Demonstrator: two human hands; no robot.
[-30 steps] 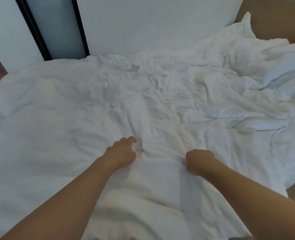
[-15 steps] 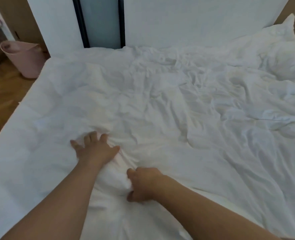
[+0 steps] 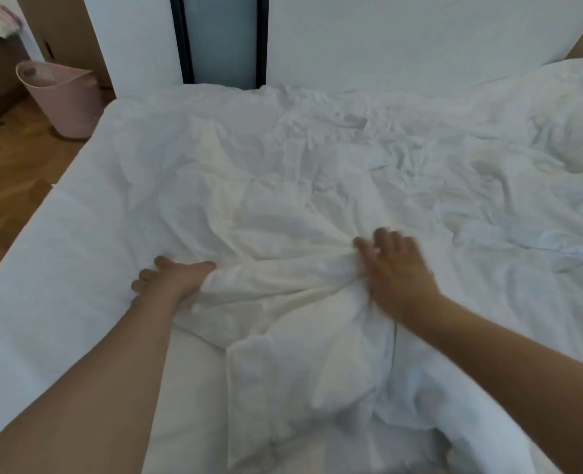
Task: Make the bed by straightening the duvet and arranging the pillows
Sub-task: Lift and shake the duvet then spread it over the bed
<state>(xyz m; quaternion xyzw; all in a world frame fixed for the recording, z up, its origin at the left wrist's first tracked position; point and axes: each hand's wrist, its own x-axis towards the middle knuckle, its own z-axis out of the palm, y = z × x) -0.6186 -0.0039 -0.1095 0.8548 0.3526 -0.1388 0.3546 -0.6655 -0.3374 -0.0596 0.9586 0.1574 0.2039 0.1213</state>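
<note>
Now bunched nearer left hand (image 3: 177, 280) gripping rumpled white cotton duvet (image 3: 283, 206); blurred right hand (image 3: 394, 265) seemingly spread flat; tugging unevenly risks fresh creases.

A rumpled white duvet (image 3: 317, 206) covers most of the bed (image 3: 43, 268), its near edge bunched into a fold. The left hand (image 3: 173, 280) grips that fold, thumb on top and fingers (image 3: 137, 285) curled against the cloth. The right hand (image 3: 397, 268), blurred, lies on the duvet just beside the gathered creases, fingers spread. A white pillow (image 3: 577, 107) lies at the far right. A pink bin (image 3: 64, 97) stands on the wooden floor (image 3: 9, 172) at left.
</note>
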